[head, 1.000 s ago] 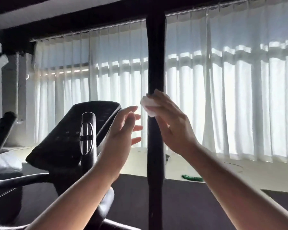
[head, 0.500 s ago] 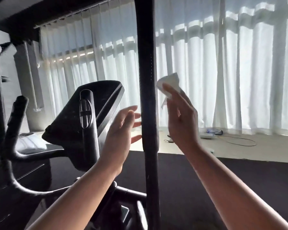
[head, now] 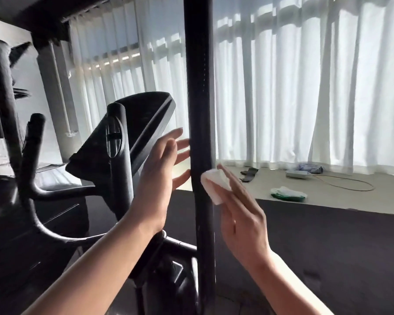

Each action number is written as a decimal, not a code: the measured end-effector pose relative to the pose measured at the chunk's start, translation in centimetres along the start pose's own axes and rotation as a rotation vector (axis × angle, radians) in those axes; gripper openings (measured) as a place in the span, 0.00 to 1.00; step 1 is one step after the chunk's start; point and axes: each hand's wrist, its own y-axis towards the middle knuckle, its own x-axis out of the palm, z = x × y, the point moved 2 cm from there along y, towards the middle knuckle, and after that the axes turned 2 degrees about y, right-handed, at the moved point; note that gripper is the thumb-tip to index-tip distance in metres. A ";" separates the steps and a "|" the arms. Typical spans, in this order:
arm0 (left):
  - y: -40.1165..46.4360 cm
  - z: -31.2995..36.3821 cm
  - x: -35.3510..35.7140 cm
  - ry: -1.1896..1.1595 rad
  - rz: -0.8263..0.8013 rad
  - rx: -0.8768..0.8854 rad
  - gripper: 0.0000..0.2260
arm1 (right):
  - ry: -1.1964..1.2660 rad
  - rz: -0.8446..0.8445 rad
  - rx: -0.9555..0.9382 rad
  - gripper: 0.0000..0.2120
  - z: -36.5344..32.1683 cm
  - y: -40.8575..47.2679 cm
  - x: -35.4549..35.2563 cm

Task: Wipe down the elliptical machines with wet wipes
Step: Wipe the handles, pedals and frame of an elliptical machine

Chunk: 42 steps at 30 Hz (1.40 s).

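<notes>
Pressing a folded white wet wipe (head: 213, 186) against the right side of the black upright handlebar (head: 200, 133), our right hand (head: 241, 214) holds the wipe under straight fingers laid along it. The handlebar's long axis runs vertically, top to bottom of the view, and the wipe sits near its middle height. Our left hand (head: 159, 169) hovers just left of the handlebar, fingers spread and relaxed, holding nothing; we cannot tell whether its fingertips touch the bar.

Behind the left hand we note the elliptical's console (head: 132, 137), tilted back with its face turned up and left, and a short grip post (head: 118, 142) bearing a shiny sensor plate. We read no brand, label or writing on any part; the console face is too dark to make out. Curved black side handles (head: 30, 169) stand farther left.

Beyond the dark floor mat (head: 328, 246), on the pale floor (head: 350, 201), lie a green-and-white packet (head: 288, 193), a small dark item (head: 249, 173), a cable (head: 350, 185) and a pale box (head: 298, 174); any print there is too small to read. White curtains (head: 305, 87) close off the far wall.
</notes>
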 end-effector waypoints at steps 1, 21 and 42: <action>0.0 0.1 -0.1 -0.010 -0.008 -0.011 0.12 | -0.011 0.016 -0.055 0.16 0.0 1.8 -0.3; 8.8 8.5 2.4 0.167 0.078 0.386 0.12 | 0.109 0.396 0.022 0.13 -0.8 22.0 -0.7; 13.8 10.6 3.4 0.175 0.037 0.484 0.18 | 0.221 0.284 0.076 0.14 4.7 28.4 0.0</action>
